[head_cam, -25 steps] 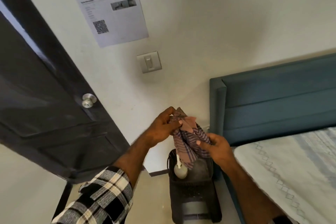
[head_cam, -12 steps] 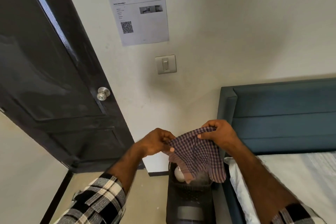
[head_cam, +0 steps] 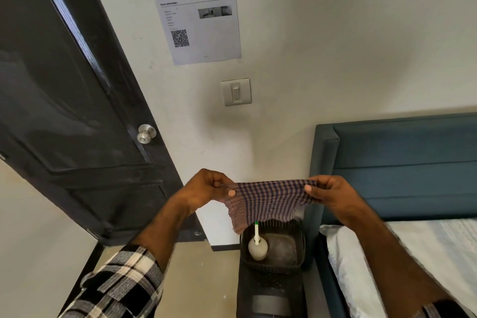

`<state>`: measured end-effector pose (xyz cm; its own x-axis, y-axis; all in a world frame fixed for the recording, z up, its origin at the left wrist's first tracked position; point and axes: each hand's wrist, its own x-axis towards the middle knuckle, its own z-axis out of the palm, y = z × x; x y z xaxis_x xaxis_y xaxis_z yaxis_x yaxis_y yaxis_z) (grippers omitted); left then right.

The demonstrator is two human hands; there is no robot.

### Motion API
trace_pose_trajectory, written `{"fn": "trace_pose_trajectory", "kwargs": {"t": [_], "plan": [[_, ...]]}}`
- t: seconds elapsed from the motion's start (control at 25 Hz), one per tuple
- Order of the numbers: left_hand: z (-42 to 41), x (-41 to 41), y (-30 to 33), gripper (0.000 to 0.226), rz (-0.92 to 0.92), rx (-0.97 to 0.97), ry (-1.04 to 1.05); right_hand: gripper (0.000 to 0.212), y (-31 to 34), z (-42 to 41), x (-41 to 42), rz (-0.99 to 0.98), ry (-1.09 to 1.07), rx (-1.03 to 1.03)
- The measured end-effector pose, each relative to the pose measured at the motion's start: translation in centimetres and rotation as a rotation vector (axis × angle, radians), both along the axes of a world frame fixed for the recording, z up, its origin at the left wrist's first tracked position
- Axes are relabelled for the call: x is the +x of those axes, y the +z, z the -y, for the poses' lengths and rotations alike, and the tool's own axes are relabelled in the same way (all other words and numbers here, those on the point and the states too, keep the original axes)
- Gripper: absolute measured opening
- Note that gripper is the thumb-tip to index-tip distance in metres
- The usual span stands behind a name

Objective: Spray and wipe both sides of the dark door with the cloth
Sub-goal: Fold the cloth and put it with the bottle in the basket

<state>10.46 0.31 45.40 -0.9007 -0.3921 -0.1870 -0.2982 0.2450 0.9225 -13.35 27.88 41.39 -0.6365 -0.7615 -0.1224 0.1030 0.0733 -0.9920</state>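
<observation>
Bedroom wall behind, dark door (head_cam: pixel 64 100) open at left and untouched. Left hand (head_cam: pixel 206 188) and right hand (head_cam: pixel 330 192) each pinched a top corner of the cloth (head_cam: pixel 268 199), stretched between them. Spray bottle (head_cam: pixel 257 246) sat in the basket (head_cam: pixel 273 281). Looked like 0 spraying or wiping done; 2 sides left.

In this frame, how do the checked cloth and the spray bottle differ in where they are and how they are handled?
The cloth is held up in the air, while the spray bottle sits in the dark basket below it. The cloth is pinched at its top corners by the left hand and the right hand; neither hand touches the bottle. The cloth is spread and hanging; the bottle stands roughly upright. Neither touches the dark door.
</observation>
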Motion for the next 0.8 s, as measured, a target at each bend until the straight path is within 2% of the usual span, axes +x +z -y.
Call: {"fn": "trace_pose_trajectory", "kwargs": {"t": [0.08, 0.12, 0.2, 0.28, 0.44, 0.6, 0.68, 0.76, 0.8], "plan": [[0.0, -0.7, 0.1, 0.022, -0.018, 0.111, 0.112, 0.008, -0.2, 0.7, -0.4, 0.08, -0.115, 0.018], [-0.4, -1.4, 0.0, 0.021, 0.004, 0.144, 0.226, 0.014, -0.7, 1.4, -0.6, 0.051, -0.21, 0.084], [-1.9, -3.5, -0.7, 0.018, 0.056, 0.221, 0.447, 0.016, -1.8, 3.3, -0.1, -0.099, -0.363, 0.255], [-4.1, -5.7, -1.6, 0.013, 0.062, 0.31, 0.529, 0.015, -2.8, 5.3, 1.8, -0.216, -0.318, 0.287], [-7.0, -8.8, -2.9, 0.013, 0.045, 0.302, 0.461, 0.006, -3.3, 7.4, 4.8, -0.402, -0.2, 0.225], [-7.0, -10.1, -3.3, 0.023, -0.008, 0.235, 0.338, 0.015, -3.4, 7.1, 4.6, -0.4, -0.096, 0.29], [-6.6, -10.1, -3.4, 0.035, -0.007, 0.118, 0.27, 0.026, -3.2, 6.3, 3.9, -0.3, -0.015, 0.255], [-6.4, -10.1, -3.7, 0.03, 0.007, -0.011, 0.234, 0.038, -2.9, 5.0, 3.1, -0.116, -0.022, 0.132], [-6.3, -10.1, -3.9, 0.025, 0.007, -0.042, 0.21, 0.04, -2.9, 4.3, 2.5, -0.107, -0.061, 0.1]]}}
